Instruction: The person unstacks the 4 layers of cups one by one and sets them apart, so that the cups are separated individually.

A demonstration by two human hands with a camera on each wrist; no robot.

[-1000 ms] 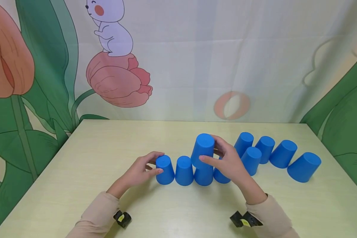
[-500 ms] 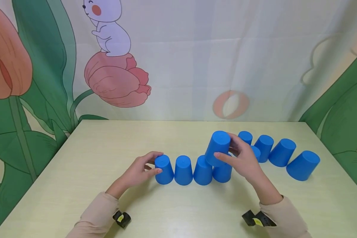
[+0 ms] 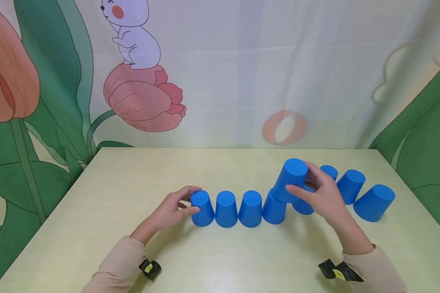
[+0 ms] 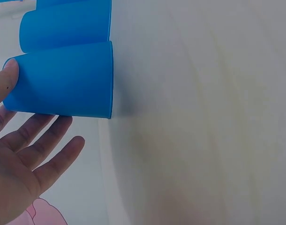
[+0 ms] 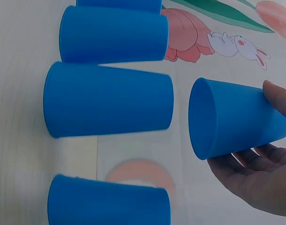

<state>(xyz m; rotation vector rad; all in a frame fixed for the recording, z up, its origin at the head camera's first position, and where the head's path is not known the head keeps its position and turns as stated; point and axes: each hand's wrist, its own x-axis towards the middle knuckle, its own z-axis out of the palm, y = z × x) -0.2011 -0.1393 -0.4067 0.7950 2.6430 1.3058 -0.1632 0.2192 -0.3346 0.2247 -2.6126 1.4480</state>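
Several upside-down blue plastic cups stand in a row on the table. My left hand (image 3: 173,211) holds the leftmost cup (image 3: 202,211) between thumb and fingers; in the left wrist view, the thumb (image 4: 8,79) lies on that cup's side near its narrow end. My right hand (image 3: 324,197) grips another blue cup (image 3: 291,179), mouth down, raised above the table. In the right wrist view this lifted cup (image 5: 241,117) is apart from the standing cups. Seen from the head, it partly covers the row's fourth cup (image 3: 273,212) and a cup (image 3: 302,206) behind it.
Farther right stand more upside-down blue cups, among them one (image 3: 350,187) and the rightmost (image 3: 375,203); my right hand hides part of this group. A printed curtain (image 3: 212,81) hangs behind the table's back edge. Each wrist bears a small black camera.
My right hand has carried its cup rightward, from above the row's third cup to past the fourth. My left hand has stayed at the leftmost cup.
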